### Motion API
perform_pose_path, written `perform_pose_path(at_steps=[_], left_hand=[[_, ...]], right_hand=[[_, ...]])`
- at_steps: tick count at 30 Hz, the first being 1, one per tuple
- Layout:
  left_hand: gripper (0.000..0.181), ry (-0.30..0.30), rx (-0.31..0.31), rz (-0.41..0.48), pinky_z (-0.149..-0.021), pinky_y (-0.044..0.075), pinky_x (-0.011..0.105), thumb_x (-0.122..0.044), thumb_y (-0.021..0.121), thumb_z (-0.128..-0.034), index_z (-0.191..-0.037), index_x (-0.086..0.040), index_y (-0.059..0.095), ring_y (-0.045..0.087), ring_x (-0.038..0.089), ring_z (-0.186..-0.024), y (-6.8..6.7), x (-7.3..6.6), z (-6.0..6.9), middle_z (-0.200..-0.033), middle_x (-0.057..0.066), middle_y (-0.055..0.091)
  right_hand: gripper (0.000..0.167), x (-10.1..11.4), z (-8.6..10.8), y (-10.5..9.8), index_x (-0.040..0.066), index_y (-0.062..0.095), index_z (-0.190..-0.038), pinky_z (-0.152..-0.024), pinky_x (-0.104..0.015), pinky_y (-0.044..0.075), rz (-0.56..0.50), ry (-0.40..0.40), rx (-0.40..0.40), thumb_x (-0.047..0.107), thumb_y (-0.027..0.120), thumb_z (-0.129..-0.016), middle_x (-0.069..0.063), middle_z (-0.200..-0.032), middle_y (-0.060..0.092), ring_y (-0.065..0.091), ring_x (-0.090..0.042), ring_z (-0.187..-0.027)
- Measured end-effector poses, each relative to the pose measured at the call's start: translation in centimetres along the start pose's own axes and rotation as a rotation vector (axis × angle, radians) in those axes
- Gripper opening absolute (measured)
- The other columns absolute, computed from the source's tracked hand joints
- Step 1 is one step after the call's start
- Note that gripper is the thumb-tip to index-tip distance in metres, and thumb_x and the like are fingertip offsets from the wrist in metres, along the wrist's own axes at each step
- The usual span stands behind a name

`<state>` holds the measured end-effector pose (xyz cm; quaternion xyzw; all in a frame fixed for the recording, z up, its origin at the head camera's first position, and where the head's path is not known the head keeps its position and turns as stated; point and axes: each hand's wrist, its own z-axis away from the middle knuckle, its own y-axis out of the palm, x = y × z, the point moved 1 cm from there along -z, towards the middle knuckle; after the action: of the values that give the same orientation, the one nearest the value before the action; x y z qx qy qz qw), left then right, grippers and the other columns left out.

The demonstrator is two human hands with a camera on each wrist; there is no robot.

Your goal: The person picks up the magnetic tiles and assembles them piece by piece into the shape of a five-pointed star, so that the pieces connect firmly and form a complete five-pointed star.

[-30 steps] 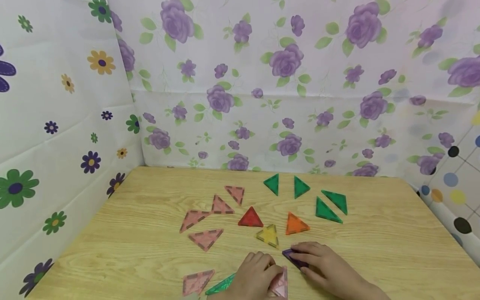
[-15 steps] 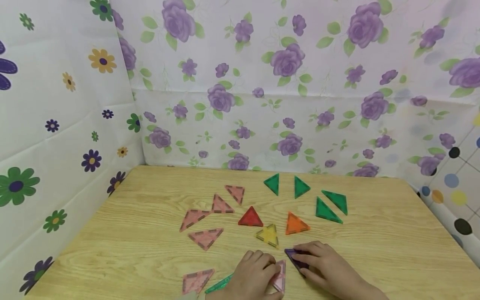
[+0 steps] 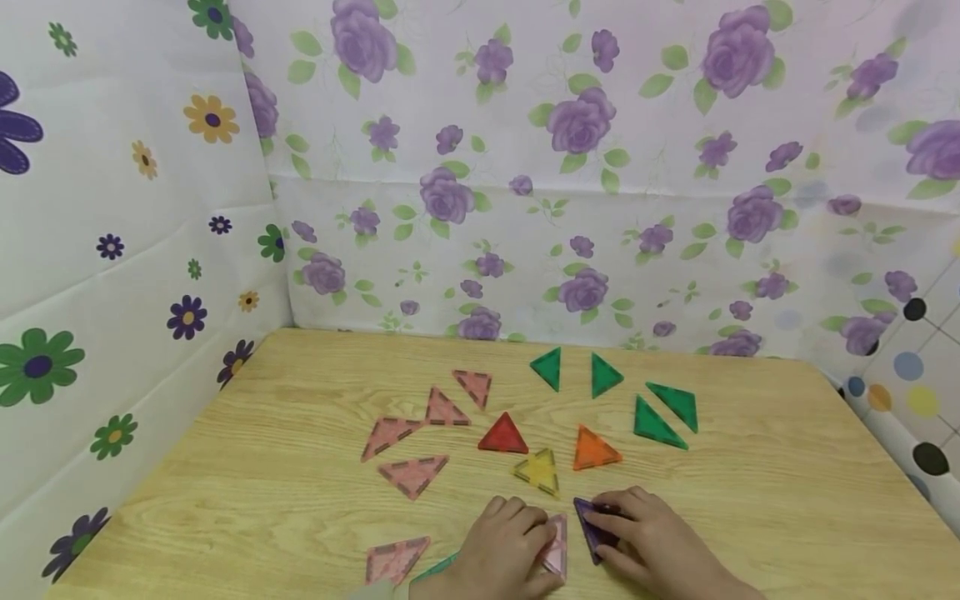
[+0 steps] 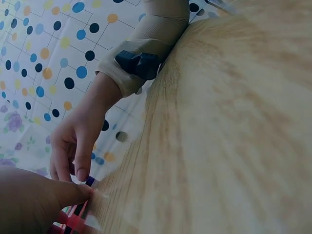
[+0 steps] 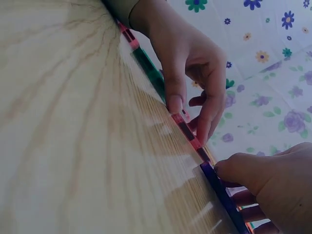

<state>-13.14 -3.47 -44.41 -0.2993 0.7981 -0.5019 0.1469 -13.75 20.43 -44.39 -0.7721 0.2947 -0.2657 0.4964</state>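
Near the front edge in the head view, my left hand (image 3: 504,550) grips a translucent pink tile (image 3: 557,550) between thumb and fingers. Just right of it, my right hand (image 3: 660,542) holds a purple triangular tile (image 3: 591,533), its fingers over the tile's right part. A narrow gap of table separates the two tiles in the head view. In the right wrist view the purple tile (image 5: 222,194) lies low on the table, its end close to the pink tile (image 5: 186,130). Part of a green tile (image 3: 437,568) shows beside my left hand, which hides the rest.
Beyond my hands lie a yellow triangle (image 3: 538,472), an orange one (image 3: 594,450) and a red one (image 3: 505,435). Several pink triangles (image 3: 414,475) are at the left, several green ones (image 3: 656,423) at the back right. Another pink tile (image 3: 396,560) lies front left. Patterned cloths (image 3: 525,250) stand behind.
The purple tile has turned more upright in the head view and shifted slightly right under my right hand. My left hand has moved the pink tile slightly away from the front edge.
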Motion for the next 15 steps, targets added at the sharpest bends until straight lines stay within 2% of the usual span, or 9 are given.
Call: perform_pose_path(at_steps=[9,15], left_hand=[[0.041,-0.010,0.041,0.012,-0.077,0.040,0.019,-0.056,0.063,-0.0858,-0.104,-0.020,0.071,0.056,0.006,-0.092,0.0,0.4,0.0,-0.104,-0.008,0.067],[0.043,0.008,0.044,0.002,-0.079,0.042,0.020,-0.056,0.060,-0.0876,-0.107,-0.019,0.071,0.057,0.006,-0.095,0.1,0.5,-0.1,-0.106,-0.008,0.068]], right_hand=[[0.033,0.9,-0.1,0.1,0.022,0.072,-0.115,-0.080,-0.031,0.053,0.026,-0.005,0.013,0.042,0.067,-0.089,0.007,-0.111,0.065,0.059,-0.009,-0.098],[0.034,1.5,-0.2,0.4,0.021,0.072,-0.113,-0.078,-0.029,0.053,0.033,-0.056,-0.018,0.043,0.068,-0.087,0.007,-0.111,0.064,0.057,-0.008,-0.097]])
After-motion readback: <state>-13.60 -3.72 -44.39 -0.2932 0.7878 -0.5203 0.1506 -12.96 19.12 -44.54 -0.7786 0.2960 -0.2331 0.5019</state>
